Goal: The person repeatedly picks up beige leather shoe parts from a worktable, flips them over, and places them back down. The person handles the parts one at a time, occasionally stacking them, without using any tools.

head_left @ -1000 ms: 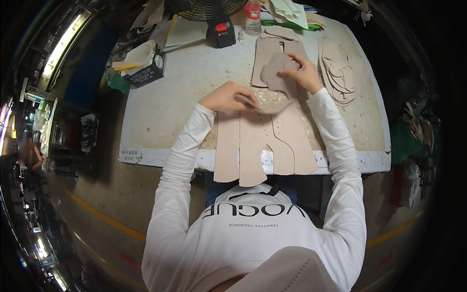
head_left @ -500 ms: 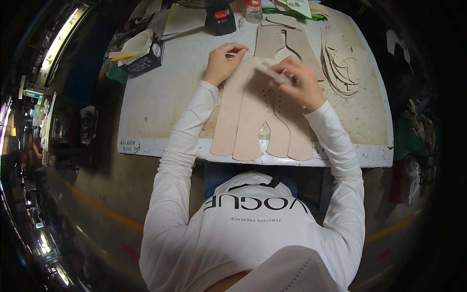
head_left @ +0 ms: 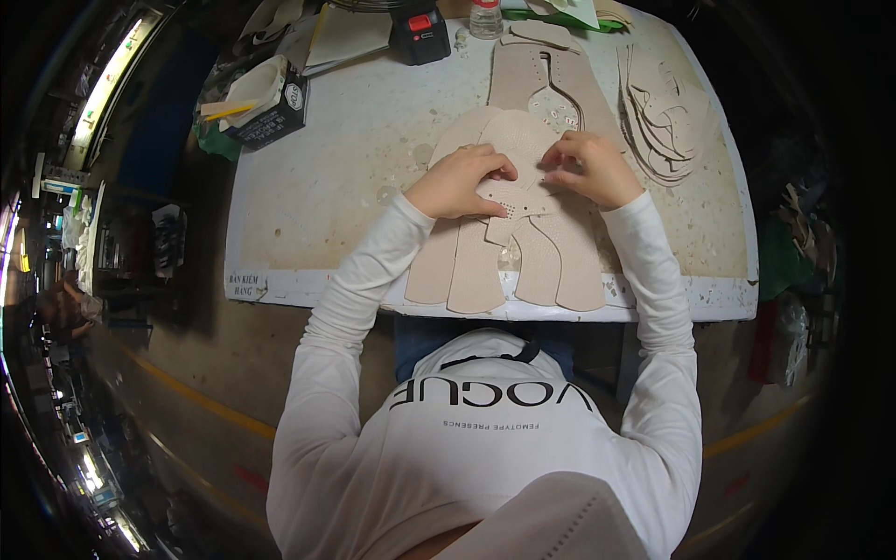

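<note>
Several beige leather-like cut pieces (head_left: pixel 478 271) overlap in front of me, their rounded lower ends at the table's near edge. Across them lies a smaller beige piece (head_left: pixel 523 207) with punched holes. My left hand (head_left: pixel 464 182) rests on it, the thumb pressing near a cluster of tiny holes and the bent fingers apart from the thumb. At its right side is my right hand (head_left: pixel 593 170), thumb and index brought close together; what sits between them is too small to tell. Farther off, another beige cut piece (head_left: pixel 513 79) with a keyhole-shaped opening lies flat.
Thin curved beige strips (head_left: pixel 658 140) are heaped on the right of the white table (head_left: pixel 317 210). A black box (head_left: pixel 280 117) with a pale container stands left. Toward the back are a black-and-red battery-like block (head_left: pixel 420 37), a small clear bottle (head_left: pixel 485 21) and a green tray (head_left: pixel 597 23).
My left hand has come down and right onto the cut pieces. My right hand has moved slightly down and right; the small piece blurred in it before now lies across the others.
</note>
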{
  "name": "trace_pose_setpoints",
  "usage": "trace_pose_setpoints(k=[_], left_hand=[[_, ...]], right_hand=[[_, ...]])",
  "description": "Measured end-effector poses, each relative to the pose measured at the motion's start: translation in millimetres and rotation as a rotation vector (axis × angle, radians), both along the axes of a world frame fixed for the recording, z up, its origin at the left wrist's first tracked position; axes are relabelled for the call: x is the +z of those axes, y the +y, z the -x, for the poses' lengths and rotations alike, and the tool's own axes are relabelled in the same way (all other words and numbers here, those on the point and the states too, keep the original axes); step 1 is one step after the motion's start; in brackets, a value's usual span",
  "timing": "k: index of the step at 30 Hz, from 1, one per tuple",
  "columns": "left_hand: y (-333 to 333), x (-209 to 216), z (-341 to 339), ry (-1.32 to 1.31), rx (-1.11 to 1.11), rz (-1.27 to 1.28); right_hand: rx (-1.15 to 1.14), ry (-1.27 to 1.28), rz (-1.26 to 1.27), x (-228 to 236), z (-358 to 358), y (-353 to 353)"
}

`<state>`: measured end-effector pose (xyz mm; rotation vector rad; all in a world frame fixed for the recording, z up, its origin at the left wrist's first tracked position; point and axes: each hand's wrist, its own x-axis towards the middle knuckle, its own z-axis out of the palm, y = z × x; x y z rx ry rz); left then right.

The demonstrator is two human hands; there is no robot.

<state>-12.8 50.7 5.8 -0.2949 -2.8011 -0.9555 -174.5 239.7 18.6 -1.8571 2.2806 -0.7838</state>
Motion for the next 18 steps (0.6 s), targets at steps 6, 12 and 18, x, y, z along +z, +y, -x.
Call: trace_pose_setpoints(k=[6, 12, 18], left_hand=[[-9.6, -1.0, 4.3, -0.306, 0.192, -0.48], [3.4, -3.6, 8.3, -0.071, 0.312, -1.298], [15.9, -7.3, 10.4, -0.07, 0.319, -1.309]], right_hand=[[-0.109, -0.41, -0.105, -14.8, -9.1, -7.9], [-0.29, -0.562, -0.008, -0.6, 13.5, 7.1], [-0.349, -0.89, 0.54, 18.4, 31.5, 18.4]])
